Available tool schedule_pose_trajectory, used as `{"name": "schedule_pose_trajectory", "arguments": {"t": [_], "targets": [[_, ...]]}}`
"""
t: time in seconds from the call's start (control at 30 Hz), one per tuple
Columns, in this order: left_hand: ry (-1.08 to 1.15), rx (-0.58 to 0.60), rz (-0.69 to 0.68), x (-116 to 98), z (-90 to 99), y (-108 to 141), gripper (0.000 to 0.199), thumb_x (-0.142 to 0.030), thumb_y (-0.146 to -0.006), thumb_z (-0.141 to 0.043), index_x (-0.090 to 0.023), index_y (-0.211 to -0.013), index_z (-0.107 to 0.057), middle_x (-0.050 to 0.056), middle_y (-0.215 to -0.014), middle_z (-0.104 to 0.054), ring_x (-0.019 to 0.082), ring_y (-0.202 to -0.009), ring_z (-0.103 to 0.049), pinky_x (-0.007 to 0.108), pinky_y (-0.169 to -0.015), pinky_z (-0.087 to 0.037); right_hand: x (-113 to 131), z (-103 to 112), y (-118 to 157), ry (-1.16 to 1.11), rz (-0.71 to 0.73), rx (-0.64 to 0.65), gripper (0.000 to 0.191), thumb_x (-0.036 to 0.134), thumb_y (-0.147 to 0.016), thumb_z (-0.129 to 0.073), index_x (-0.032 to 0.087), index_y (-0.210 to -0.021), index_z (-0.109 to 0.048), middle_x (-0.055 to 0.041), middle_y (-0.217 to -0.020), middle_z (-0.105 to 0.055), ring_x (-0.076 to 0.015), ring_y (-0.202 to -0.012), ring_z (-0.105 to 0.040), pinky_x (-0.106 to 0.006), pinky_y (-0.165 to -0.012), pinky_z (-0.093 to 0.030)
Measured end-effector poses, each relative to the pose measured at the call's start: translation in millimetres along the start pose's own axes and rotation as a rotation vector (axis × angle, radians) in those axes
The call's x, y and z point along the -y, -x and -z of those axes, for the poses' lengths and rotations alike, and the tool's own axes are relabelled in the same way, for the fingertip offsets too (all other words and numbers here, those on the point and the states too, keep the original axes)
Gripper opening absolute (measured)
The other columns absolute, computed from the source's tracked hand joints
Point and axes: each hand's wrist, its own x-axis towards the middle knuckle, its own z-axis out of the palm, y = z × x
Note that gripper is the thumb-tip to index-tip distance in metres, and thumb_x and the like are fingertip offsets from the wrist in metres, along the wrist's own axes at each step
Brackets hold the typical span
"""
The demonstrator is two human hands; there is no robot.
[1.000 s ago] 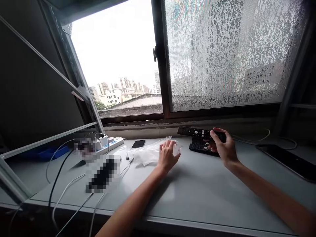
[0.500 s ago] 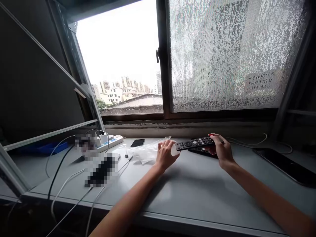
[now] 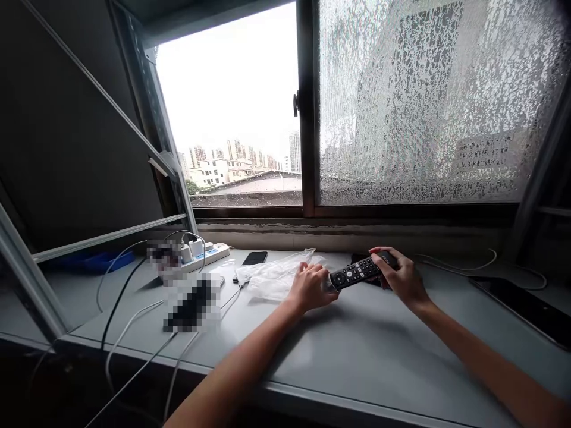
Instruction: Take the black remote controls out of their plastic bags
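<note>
A black remote control (image 3: 357, 274) with rows of round buttons, some pale, is held above the desk, its right end slightly higher. My right hand (image 3: 404, 279) grips that right end, thumb on top and fingers behind. Closed around the left end is my left hand (image 3: 313, 288), with something translucent showing at its fingertips. Just beyond my left hand lies a crumpled clear plastic bag (image 3: 272, 279). Behind the remote, a dark flat object (image 3: 357, 259) rests on the desk, mostly hidden.
A black phone (image 3: 255, 258) lies near the wall. Further left are a white power strip (image 3: 207, 257), loose cables and a blurred dark item (image 3: 193, 303). A large black device (image 3: 521, 304) lies at right. A metal frame post (image 3: 29, 267) stands at left, the window behind.
The remote has tilted, its left end dropping and its face turning more towards me. My left hand has closed onto that end. The whole view has shifted slightly, scenery moving right.
</note>
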Motion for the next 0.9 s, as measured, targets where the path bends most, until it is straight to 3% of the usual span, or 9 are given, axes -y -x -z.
{"name": "schedule_pose_trajectory", "arguments": {"t": [0.17,0.27,0.43,0.67,0.9], "targets": [[-0.007,0.021,0.001,-2.0,-0.4,-0.4,0.023,-0.042,-0.073,-0.058,-0.019,-0.077,-0.055,0.003,-0.081,-0.063,0.018,-0.073,-0.059,0.034,-0.083,-0.039,-3.3,-5.9,1.5,-0.134,-0.102,0.309,0.044,0.052,-0.073,-0.054,0.017,-0.099,-0.060,-0.0007,-0.060,-0.061,-0.0113,-0.035,-0.051,-0.022,-0.030,-0.034],[-0.012,0.040,-0.011,-2.8,-2.4,-0.7,0.029,-0.047,-0.077,-0.054,-0.019,-0.085,-0.054,0.003,-0.086,-0.062,0.018,-0.076,-0.059,0.032,-0.078,-0.041,-4.6,-7.7,4.5,-0.166,-0.119,0.420,0.047,0.052,-0.075,-0.053,0.017,-0.106,-0.060,-0.0024,-0.071,-0.063,-0.0101,-0.039,-0.054,-0.021,-0.033,-0.036],[-0.014,0.049,0.003,-7.2,-0.7,-0.7,0.027,-0.041,-0.077,-0.055,-0.019,-0.092,-0.052,0.003,-0.092,-0.061,0.018,-0.076,-0.058,0.031,-0.073,-0.042,-2.3,-8.9,9.6,-0.206,-0.143,0.493,0.052,0.054,-0.080,-0.045,0.018,-0.114,-0.061,-0.0039,-0.078,-0.061,-0.0105,-0.045,-0.056,-0.022,-0.036,-0.037],[0.011,0.017,0.020,-20.2,3.4,1.0,0.022,-0.035,-0.073,-0.060,-0.019,-0.086,-0.052,0.002,-0.089,-0.060,0.017,-0.073,-0.057,0.030,-0.073,-0.042,1.3,-15.6,15.6,-0.232,-0.157,0.523,0.043,0.049,-0.078,-0.052,0.021,-0.107,-0.066,-0.0059,-0.089,-0.064,-0.0107,-0.051,-0.054,-0.022,-0.037,-0.039],[0.143,-0.085,0.001,-28.7,2.2,3.3,0.039,-0.038,-0.073,-0.062,-0.021,-0.105,-0.047,0.002,-0.096,-0.060,0.019,-0.081,-0.059,0.033,-0.079,-0.042,5.1,-21.5,25.2,-0.291,-0.363,0.737,0.051,0.046,-0.078,-0.054,0.022,-0.123,-0.050,-0.0079,-0.090,-0.065,-0.0190,-0.063,-0.066,-0.022,-0.038,-0.043]]}}
